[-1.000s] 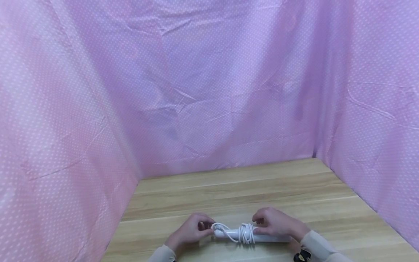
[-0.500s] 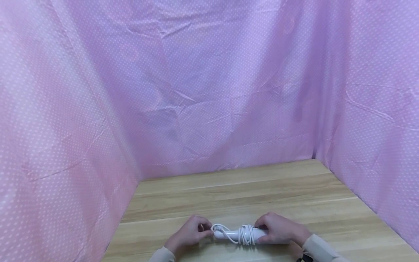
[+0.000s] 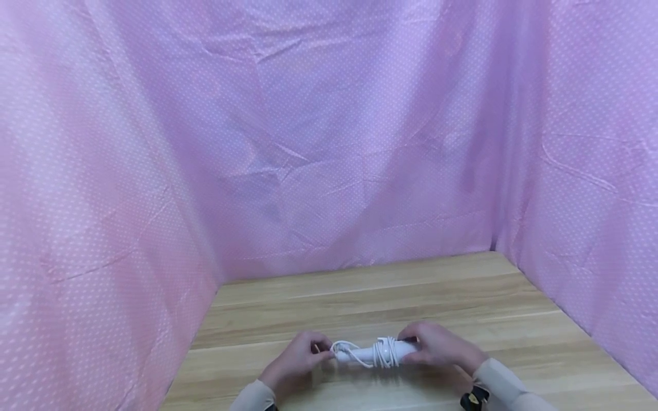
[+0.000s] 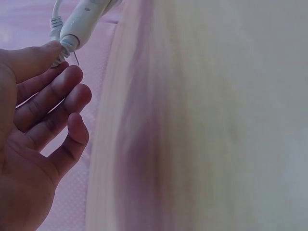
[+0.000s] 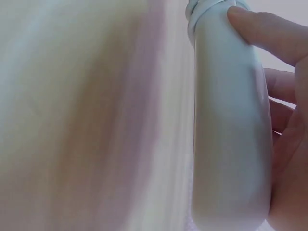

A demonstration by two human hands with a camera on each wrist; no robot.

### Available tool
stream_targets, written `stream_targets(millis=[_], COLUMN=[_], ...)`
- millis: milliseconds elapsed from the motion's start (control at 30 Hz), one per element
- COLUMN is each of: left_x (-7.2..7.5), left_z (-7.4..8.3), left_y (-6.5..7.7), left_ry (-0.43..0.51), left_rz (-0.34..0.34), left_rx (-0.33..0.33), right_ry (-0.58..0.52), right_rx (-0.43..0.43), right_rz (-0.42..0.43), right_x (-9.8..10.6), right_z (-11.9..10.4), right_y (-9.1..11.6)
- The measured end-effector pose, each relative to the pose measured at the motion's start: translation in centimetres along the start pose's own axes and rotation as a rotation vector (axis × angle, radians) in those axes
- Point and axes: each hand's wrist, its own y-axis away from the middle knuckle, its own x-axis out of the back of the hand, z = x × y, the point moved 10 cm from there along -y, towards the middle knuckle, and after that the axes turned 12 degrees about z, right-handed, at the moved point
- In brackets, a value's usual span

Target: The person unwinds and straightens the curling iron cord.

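Note:
A white corded hair styling tool (image 3: 406,349), with a slim handle and a wider rounded body, hangs just above the table, roughly level. Its white cord (image 3: 389,354) is wound several times round the middle. My left hand (image 3: 295,359) pinches the cord where it meets the handle's end; in the left wrist view the thumb and forefinger hold the ribbed cord sleeve (image 4: 64,48), and the other fingers are loosely bent. Around the wide body, my right hand (image 3: 437,345) grips, its thumb along the smooth body (image 5: 231,120) below the cord coils. The tool's exact kind is unclear.
Below lies a wood-grain table (image 3: 370,302). Pink dotted cloth (image 3: 329,142) hangs behind it and along both sides. A dark band (image 3: 475,398) sits at the right wrist.
The styling tool has risen a little off the table, with both hands on it. The right hand's fingers have closed further round the body; the left keeps its pinch at the cord end.

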Motion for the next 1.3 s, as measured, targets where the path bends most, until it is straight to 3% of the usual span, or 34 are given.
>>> stream_targets(millis=[367,633,1100,1300], left_x=[2.8,5.2,9.1,9.9], left_z=[1.1,2.6,6.4,7.6], left_y=[-3.3,-5.6,-8.2,-9.1], left_ry=[-0.018,-0.013,0.045,0.064], left_rz=[0.125,0.251,0.330,0.349], left_rx=[-0.024,-0.047,-0.118,-0.140], right_ry=[0.004,0.128,0.123,0.082], right_rx=[0.012,0.112,0.175,0.171], right_rz=[0.070,0.177,0.300,0.313], right_x=[3.1,5.9,9.9,11.1], right_z=[0.4,-0.7,-2.5,-2.6], right_y=[-3.9,-5.7,-7.9,-8.5])
